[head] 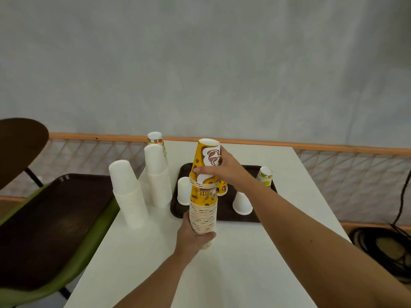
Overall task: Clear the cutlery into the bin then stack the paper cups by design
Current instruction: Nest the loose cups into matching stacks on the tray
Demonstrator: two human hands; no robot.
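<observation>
Writing: "THE", upside down, on the yellow cup stack [203,210].
Right hand [226,170]: grips the top yellow cup [208,158], seated on that stack.
Left hand [193,236]: curled round the stack's lower part, before the brown tray [224,208].

White stacks [142,192] crowd left; table [300,196] right open.

A: Is the light strong here?

B: No, it is soft, even and rather dim. The white table [255,252] is the brightest surface and has no glare. The white cup stacks [131,196] leave only pale shadows at their bases.

A: And the sharpness?

B: All is a little soft. The print on the yellow cup [208,161] and the yellow cup stack [203,196] looks smeared. The orange rail [333,147] bows slightly toward the right edge, and the black cables [382,247] there lie in shadow.
</observation>
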